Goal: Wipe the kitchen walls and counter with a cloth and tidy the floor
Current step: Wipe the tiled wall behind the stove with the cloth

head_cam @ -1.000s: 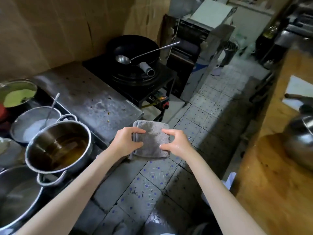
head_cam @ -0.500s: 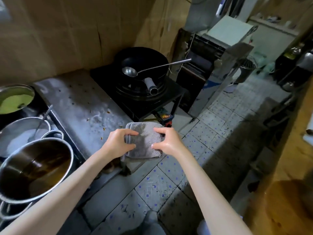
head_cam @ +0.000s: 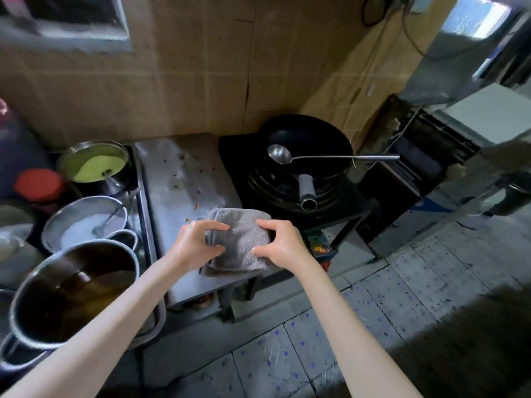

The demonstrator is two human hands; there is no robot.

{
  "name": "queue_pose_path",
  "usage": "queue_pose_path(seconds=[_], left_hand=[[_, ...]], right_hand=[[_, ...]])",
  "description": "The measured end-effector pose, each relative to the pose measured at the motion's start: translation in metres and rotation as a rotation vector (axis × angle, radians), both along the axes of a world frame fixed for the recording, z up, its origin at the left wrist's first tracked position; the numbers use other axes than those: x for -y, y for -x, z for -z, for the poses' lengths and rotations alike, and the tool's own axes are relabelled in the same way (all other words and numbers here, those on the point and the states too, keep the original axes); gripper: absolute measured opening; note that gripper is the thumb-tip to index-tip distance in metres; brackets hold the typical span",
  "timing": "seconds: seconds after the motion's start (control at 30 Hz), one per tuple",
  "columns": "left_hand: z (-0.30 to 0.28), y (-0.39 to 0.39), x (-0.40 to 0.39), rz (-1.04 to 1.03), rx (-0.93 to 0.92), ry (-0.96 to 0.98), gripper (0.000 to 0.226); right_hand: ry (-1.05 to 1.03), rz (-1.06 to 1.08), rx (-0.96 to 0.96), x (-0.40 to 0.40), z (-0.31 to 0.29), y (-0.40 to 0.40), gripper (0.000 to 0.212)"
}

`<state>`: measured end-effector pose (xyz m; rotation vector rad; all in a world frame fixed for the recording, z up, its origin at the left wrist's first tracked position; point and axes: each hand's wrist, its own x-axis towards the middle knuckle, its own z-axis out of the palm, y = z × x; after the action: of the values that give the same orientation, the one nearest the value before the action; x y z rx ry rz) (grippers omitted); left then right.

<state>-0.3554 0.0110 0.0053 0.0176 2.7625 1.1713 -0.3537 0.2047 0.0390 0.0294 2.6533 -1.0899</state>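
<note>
Both hands hold a folded grey terry cloth [head_cam: 240, 242] at its opposite side edges, above the near right corner of the steel counter [head_cam: 184, 179]; whether it rests on the metal cannot be told. The left hand [head_cam: 195, 245] pinches the stacked folds, thumb and forefinger curled over the top; the right hand [head_cam: 283, 244] grips likewise, fingertips on the pile. Both hands glisten, so the cloth is probably damp: soft, limp, light, and not fragile. It should keep its pad shape only while the layered edges are held. Beyond the grip, crumbs [head_cam: 189, 193] dot the counter. Farther right stands a black wok [head_cam: 309, 147] with a ladle [head_cam: 287, 155]. Behind is the tan wall [head_cam: 201, 67].
</note>
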Motion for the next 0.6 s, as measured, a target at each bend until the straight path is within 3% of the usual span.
queue_pose_path(seconds=[0.6], left_hand=[[-0.011, 0.107, 0.075, -0.236, -0.111, 0.027, 0.047]], right_hand=[[0.011, -0.193, -0.079, 0.074, -0.014, 0.14, 0.074]])
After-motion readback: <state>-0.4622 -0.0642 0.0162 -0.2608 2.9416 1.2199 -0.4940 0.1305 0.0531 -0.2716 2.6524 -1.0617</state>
